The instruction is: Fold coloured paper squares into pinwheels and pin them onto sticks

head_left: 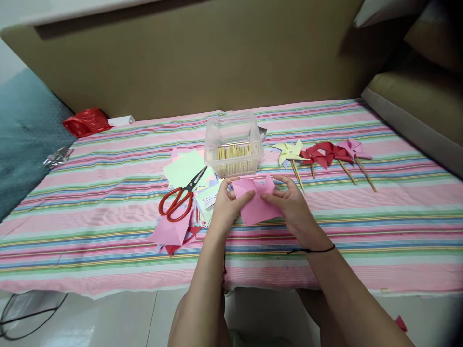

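Observation:
A pink paper square [258, 210] is held up between my two hands, its upper corners bent or curled inward. My left hand [231, 201] pinches its left side, thumb on the near face. On the right side my right hand [288, 198] grips it the same way, thumb close to the middle. Just beyond the paper stands a clear plastic box [235, 131] with many short wooden sticks [235, 159] in it. Scissors [183, 196] with red handles lie left of my left hand, on top of loose coloured paper [184, 168].
Several finished paper pinwheels [290, 151] on sticks lie to the right. Pink paper pieces [171, 231] are at the near left. A red plastic bag [88, 123] and a silvery item [58, 157] rest far left. Striped cloth [108, 202] covers the surface, with a tan backrest [202, 62] behind.

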Demonstrator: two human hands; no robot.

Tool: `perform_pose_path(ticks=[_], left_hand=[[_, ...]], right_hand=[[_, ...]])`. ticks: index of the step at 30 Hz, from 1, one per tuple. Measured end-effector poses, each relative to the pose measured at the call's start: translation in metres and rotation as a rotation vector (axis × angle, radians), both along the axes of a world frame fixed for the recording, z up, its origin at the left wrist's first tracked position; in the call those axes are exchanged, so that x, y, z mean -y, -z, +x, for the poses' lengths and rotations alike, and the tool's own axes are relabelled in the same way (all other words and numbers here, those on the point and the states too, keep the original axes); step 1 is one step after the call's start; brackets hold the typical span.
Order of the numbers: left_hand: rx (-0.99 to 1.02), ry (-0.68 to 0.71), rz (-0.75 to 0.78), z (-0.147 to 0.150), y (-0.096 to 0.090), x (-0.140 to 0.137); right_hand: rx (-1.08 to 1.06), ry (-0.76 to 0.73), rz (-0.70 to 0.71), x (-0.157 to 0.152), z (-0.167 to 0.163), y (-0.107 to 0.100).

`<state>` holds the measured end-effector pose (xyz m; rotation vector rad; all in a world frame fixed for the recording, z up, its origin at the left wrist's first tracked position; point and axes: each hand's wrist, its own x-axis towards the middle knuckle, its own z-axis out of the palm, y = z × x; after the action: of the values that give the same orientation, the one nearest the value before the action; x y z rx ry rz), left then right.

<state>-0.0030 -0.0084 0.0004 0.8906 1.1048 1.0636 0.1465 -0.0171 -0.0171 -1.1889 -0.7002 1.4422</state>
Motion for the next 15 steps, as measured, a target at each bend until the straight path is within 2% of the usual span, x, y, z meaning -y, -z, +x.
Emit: perform_pose_path(ticks=[15], left_hand=[[-0.058,-0.113,0.029,-0.003,0.0001,-0.0026]], right_hand=[[0.07,-0.075,-0.024,0.0021,-0.0045,-0.0044]])
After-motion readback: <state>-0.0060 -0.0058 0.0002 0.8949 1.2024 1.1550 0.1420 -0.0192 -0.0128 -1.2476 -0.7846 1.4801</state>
